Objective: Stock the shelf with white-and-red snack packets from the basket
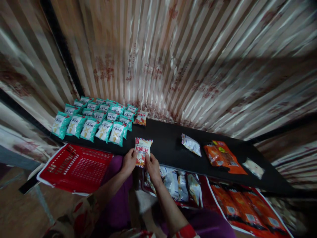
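Note:
Between both hands, over the front edge of the black shelf [165, 135], is a white and red snack bag [142, 148] with striped ends. My left hand [129, 162] grips its left side. On the opposite side my right hand [152, 168] pinches it, thumb on the front. A similar red and white snack bag [141, 118] stands at the back of the shelf. To its left, teal and white snack bags [90, 128] are lined up in several rows. The backs of my fingers partly hide behind the held bag.
An emptied-looking red basket [81, 165] is below left. Under the shelf, one basket holds silvery bags [171, 181], another orange packets [247, 205]. On the shelf's right lie a white bag [191, 144], orange packets [223, 157] and a small clear packet [254, 168]. A patterned curtain [158, 59] hangs behind.

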Demonstrator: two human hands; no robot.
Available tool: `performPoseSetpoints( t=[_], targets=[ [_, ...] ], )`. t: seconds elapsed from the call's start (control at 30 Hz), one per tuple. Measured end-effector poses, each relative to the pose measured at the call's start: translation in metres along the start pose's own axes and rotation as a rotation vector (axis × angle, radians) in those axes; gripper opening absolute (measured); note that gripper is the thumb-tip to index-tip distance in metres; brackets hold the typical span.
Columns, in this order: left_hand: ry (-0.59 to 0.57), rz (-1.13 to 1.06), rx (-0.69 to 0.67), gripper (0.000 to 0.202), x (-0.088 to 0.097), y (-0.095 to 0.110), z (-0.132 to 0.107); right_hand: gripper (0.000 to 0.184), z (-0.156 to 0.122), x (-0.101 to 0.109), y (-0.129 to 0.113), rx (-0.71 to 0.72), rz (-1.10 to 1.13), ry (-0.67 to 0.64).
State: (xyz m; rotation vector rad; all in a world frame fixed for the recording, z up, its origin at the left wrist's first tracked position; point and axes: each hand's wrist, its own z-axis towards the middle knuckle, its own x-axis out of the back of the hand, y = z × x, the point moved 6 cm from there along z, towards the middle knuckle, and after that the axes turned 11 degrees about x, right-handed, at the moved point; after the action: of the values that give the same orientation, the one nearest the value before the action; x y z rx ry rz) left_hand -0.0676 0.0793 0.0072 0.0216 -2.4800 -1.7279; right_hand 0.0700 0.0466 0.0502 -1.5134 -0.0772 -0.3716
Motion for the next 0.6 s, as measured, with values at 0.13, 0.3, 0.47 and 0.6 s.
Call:
performPoseSetpoints(
  t=[0.13,0.3,0.47,0.6],
  targets=[
    [0.079,0.201,-0.088,0.034,0.003,0.013,0.008,0.05,0.012,-0.004,0.003,-0.021,0.036,0.023],
    [0.149,0.326,-0.11,0.03,0.005,0.023,0.018,0.051,0.026,-0.009,0.012,-0.035,0.014,0.012],
    [0.161,0.298,-0.074,0.03,0.005,0.029,0.025,0.052,0.041,-0.009,0.016,-0.003,-0.064,-0.007],
    [0.154,0.264,-0.011,0.026,0.003,0.036,0.031,0.054,0.051,-0.009,0.014,-0.003,-0.099,-0.006]
  ],
)
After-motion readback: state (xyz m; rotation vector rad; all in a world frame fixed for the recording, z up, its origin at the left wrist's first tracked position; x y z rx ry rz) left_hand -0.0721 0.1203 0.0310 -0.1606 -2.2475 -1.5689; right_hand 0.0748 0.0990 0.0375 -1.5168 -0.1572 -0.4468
